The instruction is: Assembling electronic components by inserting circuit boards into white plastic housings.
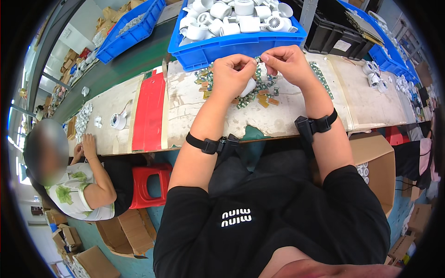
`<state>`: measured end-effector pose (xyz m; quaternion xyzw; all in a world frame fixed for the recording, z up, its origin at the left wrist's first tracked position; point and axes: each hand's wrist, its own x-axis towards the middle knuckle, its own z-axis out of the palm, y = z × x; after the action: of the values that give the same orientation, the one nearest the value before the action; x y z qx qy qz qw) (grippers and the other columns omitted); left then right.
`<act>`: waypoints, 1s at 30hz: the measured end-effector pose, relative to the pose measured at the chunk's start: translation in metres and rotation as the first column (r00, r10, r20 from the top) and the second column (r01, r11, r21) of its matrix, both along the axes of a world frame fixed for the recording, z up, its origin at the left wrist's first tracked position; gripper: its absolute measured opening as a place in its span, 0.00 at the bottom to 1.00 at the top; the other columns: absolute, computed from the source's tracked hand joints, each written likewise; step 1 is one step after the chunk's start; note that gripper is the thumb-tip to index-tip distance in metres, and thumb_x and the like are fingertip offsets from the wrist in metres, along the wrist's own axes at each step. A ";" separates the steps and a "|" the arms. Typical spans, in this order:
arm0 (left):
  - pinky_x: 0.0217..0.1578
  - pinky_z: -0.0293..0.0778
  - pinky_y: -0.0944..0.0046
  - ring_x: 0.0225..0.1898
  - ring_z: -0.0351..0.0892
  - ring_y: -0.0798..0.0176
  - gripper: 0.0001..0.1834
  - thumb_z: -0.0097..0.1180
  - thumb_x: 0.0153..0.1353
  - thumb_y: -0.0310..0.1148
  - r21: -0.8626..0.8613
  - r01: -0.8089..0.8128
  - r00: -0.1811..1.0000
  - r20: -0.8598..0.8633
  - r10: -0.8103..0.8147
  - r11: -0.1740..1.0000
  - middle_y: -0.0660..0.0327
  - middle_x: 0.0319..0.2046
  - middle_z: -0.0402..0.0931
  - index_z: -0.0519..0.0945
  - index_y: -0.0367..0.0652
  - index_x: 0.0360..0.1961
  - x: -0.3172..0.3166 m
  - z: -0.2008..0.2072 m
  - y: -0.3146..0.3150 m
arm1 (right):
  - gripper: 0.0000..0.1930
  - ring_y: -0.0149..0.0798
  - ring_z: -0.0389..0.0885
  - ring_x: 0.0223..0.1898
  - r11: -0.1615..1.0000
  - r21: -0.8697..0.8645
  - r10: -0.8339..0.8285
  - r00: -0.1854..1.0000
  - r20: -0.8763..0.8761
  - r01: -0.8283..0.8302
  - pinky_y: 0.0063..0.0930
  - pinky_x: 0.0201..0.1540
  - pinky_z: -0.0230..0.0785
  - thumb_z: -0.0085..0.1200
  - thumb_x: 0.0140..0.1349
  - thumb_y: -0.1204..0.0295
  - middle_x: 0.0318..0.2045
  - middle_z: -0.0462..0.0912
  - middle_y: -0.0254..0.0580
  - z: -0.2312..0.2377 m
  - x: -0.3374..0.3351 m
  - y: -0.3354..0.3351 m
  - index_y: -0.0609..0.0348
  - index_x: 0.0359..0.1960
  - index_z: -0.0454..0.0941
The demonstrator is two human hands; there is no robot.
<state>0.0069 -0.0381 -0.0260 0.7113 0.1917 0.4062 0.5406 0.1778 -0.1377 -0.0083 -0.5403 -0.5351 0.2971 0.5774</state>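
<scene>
My left hand point(232, 76) and my right hand point(291, 65) are raised close together over the bench, fingertips almost meeting. Both are closed in a pinch, and what sits between the fingertips is too small to make out. Under the left hand's fingers shows a smooth white plastic part point(249, 87); whether that hand holds it or it lies on the bench, I cannot tell. Around and below the hands spreads a loose pile of small green circuit boards point(247, 100), with several yellow-brown pieces point(263, 103) among them.
A blue crate point(236, 46) heaped with white plastic housings point(250, 24) stands just beyond my hands. Black crates point(331, 34) are at its right. More white parts point(373, 76) lie farther right. At the left, a co-worker point(88, 185) sits at the bench near a red stool point(149, 185).
</scene>
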 end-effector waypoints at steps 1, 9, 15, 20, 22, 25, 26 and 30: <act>0.27 0.74 0.73 0.24 0.80 0.73 0.08 0.64 0.63 0.29 -0.030 0.046 0.999 0.009 -0.046 0.998 0.63 0.23 0.82 0.86 0.34 0.32 -0.001 0.001 0.000 | 0.11 0.21 0.74 0.21 1.000 0.001 -0.001 1.000 0.000 0.001 0.17 0.25 0.66 0.64 0.66 0.66 0.19 0.81 0.31 0.000 0.001 0.000 0.63 0.36 0.87; 0.27 0.73 0.72 0.24 0.79 0.75 0.06 0.63 0.61 0.26 0.236 -0.105 0.992 0.093 0.085 0.966 0.62 0.22 0.83 0.85 0.34 0.30 -0.003 -0.011 0.014 | 0.10 0.21 0.76 0.24 0.996 0.079 -0.045 0.982 0.181 0.031 0.18 0.28 0.69 0.63 0.66 0.70 0.22 0.82 0.31 -0.002 -0.016 0.012 0.65 0.40 0.88; 0.29 0.74 0.63 0.25 0.79 0.63 0.02 0.61 0.57 0.24 0.438 -0.215 0.974 0.164 0.158 0.873 0.55 0.24 0.81 0.83 0.37 0.28 -0.006 0.004 -0.002 | 0.10 0.26 0.78 0.27 0.987 0.157 -0.063 0.978 0.198 0.032 0.21 0.32 0.69 0.59 0.67 0.70 0.25 0.83 0.32 -0.015 0.004 0.014 0.66 0.40 0.85; 0.30 0.75 0.56 0.26 0.80 0.50 0.06 0.61 0.52 0.29 0.508 -0.322 0.910 -0.065 0.409 0.799 0.51 0.23 0.80 0.82 0.37 0.26 -0.078 0.008 0.027 | 0.10 0.22 0.74 0.24 0.998 0.056 -0.033 0.993 0.114 0.027 0.19 0.27 0.65 0.60 0.68 0.69 0.23 0.80 0.31 -0.024 -0.018 0.009 0.65 0.35 0.84; 0.29 0.77 0.54 0.26 0.80 0.46 0.08 0.62 0.53 0.32 0.685 -0.486 0.723 -0.033 0.690 0.543 0.50 0.26 0.80 0.83 0.38 0.29 -0.137 -0.004 0.072 | 0.12 0.21 0.72 0.22 0.999 0.046 -0.024 0.993 0.116 0.019 0.19 0.24 0.62 0.59 0.69 0.68 0.20 0.79 0.30 -0.019 -0.025 0.009 0.64 0.31 0.83; 0.50 0.73 0.49 0.45 0.78 0.46 0.12 0.64 0.53 0.36 0.780 -0.529 0.407 -0.112 0.907 0.334 0.51 0.39 0.81 0.84 0.41 0.36 -0.223 -0.013 0.105 | 0.14 0.21 0.70 0.20 0.998 0.057 -0.023 0.969 0.246 0.009 0.19 0.23 0.60 0.59 0.69 0.67 0.17 0.77 0.29 -0.018 -0.019 0.011 0.63 0.26 0.80; 0.59 0.68 0.46 0.54 0.75 0.45 0.14 0.64 0.54 0.38 0.808 -0.475 0.317 -0.211 0.925 0.347 0.51 0.47 0.79 0.85 0.42 0.39 -0.244 -0.017 0.109 | 0.14 0.21 0.70 0.20 0.998 0.070 -0.023 0.969 0.246 0.006 0.19 0.23 0.60 0.59 0.69 0.67 0.17 0.77 0.29 -0.016 -0.020 0.009 0.63 0.26 0.80; 0.69 0.51 0.39 0.67 0.59 0.39 0.23 0.63 0.55 0.43 0.868 -0.335 0.299 -0.272 0.915 0.367 0.46 0.62 0.67 0.84 0.41 0.49 -0.287 -0.050 0.101 | 0.13 0.23 0.74 0.22 0.995 0.092 -0.068 0.961 0.268 0.044 0.21 0.27 0.65 0.60 0.67 0.70 0.18 0.77 0.31 0.009 -0.021 -0.010 0.64 0.25 0.80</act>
<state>-0.2801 0.0628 -0.0756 0.7884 0.5187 0.3087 -0.1188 0.1565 -0.1477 0.0006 -0.5658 -0.6056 0.1811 0.5295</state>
